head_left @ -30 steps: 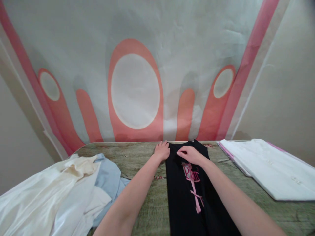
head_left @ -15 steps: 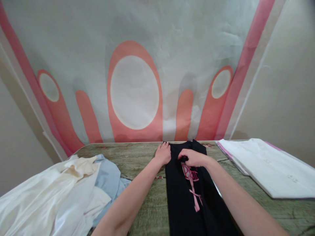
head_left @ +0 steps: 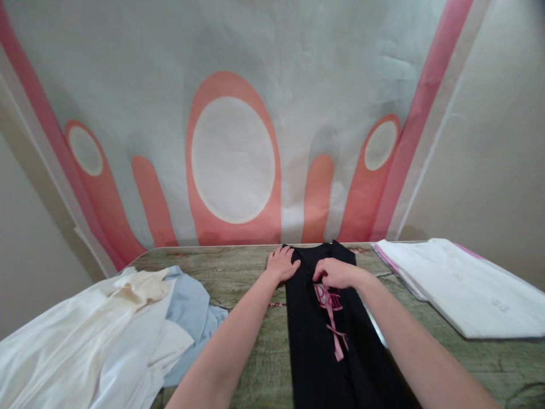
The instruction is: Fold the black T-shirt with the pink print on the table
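1. Black shirt [head_left: 314, 335]: we see it on the worktop [head_left: 234, 267], toward 5 o'clock in our view.
2. Our left hand [head_left: 281, 265] rests at its 11 o'clock edge, palm down, fingers spread.
3. Our right hand [head_left: 336, 272] touches the shirt at 12 o'clock from the pink lettering [head_left: 327, 297], fingers curled; we cannot tell whether they pinch it.
4. We have rumpled clothes [head_left: 114, 335] at 8 o'clock and folded white clothes [head_left: 464, 287] at 4 o'clock.
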### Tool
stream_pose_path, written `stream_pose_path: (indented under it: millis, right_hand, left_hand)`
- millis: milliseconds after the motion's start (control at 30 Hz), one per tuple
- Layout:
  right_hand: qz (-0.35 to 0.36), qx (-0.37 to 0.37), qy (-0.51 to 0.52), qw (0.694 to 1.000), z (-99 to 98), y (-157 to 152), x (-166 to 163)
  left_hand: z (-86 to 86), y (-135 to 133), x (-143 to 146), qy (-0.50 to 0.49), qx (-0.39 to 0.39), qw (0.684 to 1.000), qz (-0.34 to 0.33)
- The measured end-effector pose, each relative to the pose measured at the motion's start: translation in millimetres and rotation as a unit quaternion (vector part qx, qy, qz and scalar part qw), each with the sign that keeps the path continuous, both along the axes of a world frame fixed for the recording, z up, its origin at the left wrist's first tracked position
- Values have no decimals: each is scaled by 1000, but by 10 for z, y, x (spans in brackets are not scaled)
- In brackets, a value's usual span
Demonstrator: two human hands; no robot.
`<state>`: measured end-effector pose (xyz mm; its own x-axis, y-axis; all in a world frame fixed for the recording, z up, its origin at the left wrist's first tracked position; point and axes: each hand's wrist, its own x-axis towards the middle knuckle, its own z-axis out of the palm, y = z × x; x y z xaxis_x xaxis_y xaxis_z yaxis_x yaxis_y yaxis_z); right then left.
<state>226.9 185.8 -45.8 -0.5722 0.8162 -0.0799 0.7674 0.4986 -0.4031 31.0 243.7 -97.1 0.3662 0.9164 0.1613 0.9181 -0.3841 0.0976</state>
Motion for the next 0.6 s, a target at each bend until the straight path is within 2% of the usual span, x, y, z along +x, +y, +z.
stream_pose_path:
  millis: [267,367,467,533,600]
  right_hand:
    - [-2,-11,17,1000,23,-12,6]
    - [5,-29,41,999,23,1,42]
    - [-1,-44,108,993,28,68,187]
    - [-98,-19,161,982,10,152,360]
    - [-270,39,187,944,-42,244,572]
  left_hand:
    - [-36,70,1,-11,-18,1000,11]
    - [17,-1,50,-2,-6,1000,23]
    - [98,-163,156,-3,37,999,7]
    - [153,-299,248,-7,38,999,-20]
    - [192,-432,339,-10,14,998,-61]
